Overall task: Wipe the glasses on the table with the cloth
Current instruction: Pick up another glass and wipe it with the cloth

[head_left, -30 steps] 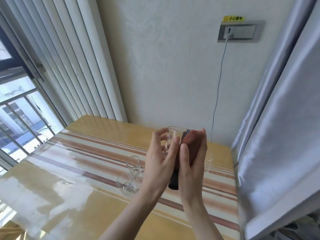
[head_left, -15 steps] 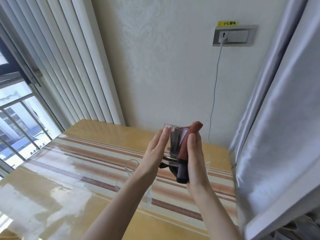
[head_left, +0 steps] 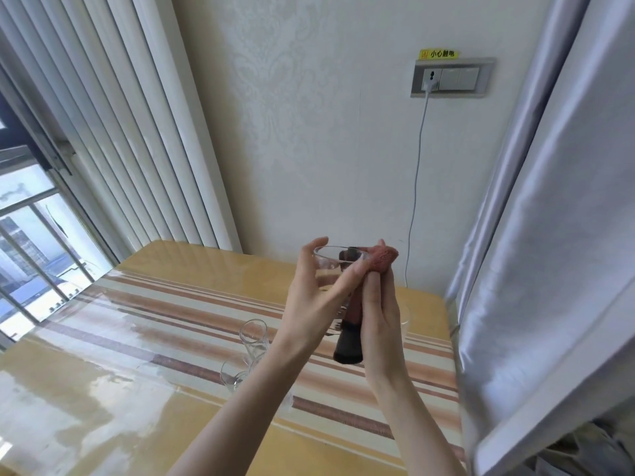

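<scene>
In the head view, the striped surface is lying mostly bare on its left side, and its right edge is meeting the grey curtain. The left hand is curling its fingers around a clear glass raised above the surface. The right hand is pressing the red cloth against the glass rim. Two more glasses are standing below the left forearm.

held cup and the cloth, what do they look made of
Held cup: clear glass or hard plastic, smooth and glossy; the fingers and cloth show through its wall. Cloth: reddish-brown woven or terry fabric, matte, with a nubbly surface, darker at its hanging lower end.
</scene>
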The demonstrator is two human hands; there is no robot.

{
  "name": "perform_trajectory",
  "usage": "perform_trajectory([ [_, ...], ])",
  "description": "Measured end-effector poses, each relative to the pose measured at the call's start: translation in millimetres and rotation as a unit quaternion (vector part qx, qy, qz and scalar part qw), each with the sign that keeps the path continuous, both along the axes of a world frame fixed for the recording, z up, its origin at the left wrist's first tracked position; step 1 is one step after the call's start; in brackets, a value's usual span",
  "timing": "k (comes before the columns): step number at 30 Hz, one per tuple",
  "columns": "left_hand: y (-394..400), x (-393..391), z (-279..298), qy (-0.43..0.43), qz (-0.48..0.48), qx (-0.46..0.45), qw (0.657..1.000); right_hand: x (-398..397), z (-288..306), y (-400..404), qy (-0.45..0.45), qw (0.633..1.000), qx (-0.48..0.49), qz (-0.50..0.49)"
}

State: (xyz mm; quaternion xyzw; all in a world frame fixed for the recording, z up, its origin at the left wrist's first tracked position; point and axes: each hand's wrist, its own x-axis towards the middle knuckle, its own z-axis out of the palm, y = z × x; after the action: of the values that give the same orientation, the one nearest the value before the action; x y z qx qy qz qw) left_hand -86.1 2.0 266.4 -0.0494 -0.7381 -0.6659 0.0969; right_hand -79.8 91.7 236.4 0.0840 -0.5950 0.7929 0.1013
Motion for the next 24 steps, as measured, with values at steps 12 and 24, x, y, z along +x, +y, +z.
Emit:
perform_trajectory([
  [12, -10.0, -5.8, -9.3, -0.017, -0.002, -0.032, 0.999, 0.2, 1.0, 8.8, -0.033, 0.998, 0.016, 0.054],
  [24, -11.8, -8.2, 9.8, -0.048, -0.025, -0.048, 0.997, 1.8, -6.9, 21.0, 0.056, 0.987, 0.152, -0.003],
])
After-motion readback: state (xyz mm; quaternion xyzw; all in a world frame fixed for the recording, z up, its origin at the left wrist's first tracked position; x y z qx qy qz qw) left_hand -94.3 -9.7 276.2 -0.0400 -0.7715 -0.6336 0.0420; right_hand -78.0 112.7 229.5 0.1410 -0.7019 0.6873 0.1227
